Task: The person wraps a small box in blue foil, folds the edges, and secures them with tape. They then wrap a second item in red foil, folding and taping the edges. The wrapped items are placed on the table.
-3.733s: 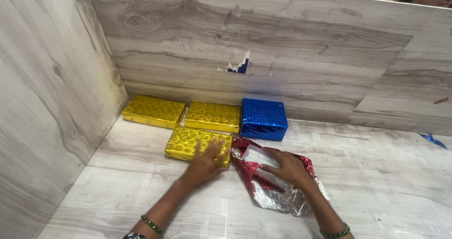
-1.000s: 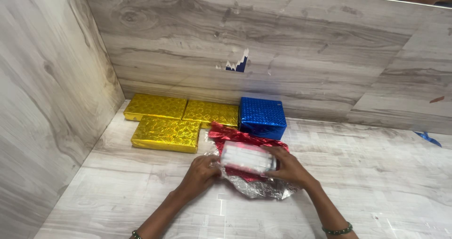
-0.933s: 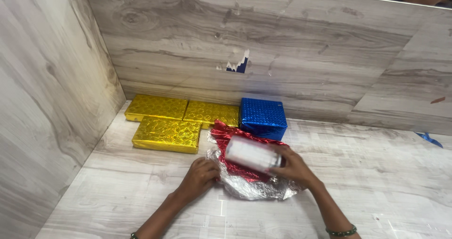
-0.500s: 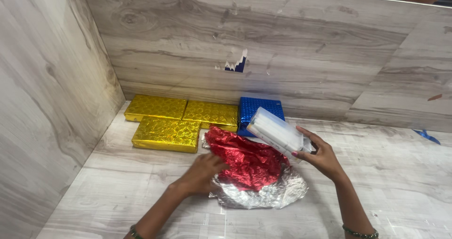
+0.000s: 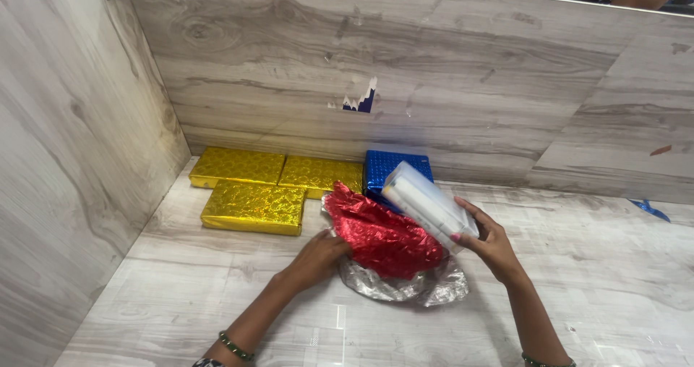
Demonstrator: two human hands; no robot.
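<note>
Above red foil (image 5: 383, 237), box (image 5: 428, 204) now lifted

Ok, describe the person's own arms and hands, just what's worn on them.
Both forearms are bare, no sleeves over them. The left wrist carries a thin green bangle, with a dark patterned bit of cloth just below it at the picture's edge. The right wrist has a matching green bangle, partly cut off. The right hand shows pink nail polish; no rings visible.

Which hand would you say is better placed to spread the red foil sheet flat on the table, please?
Left. The left hand already rests on the edge of the red foil sheet, with its fingers free. The right hand is occupied, holding the white box above the sheet.
</note>
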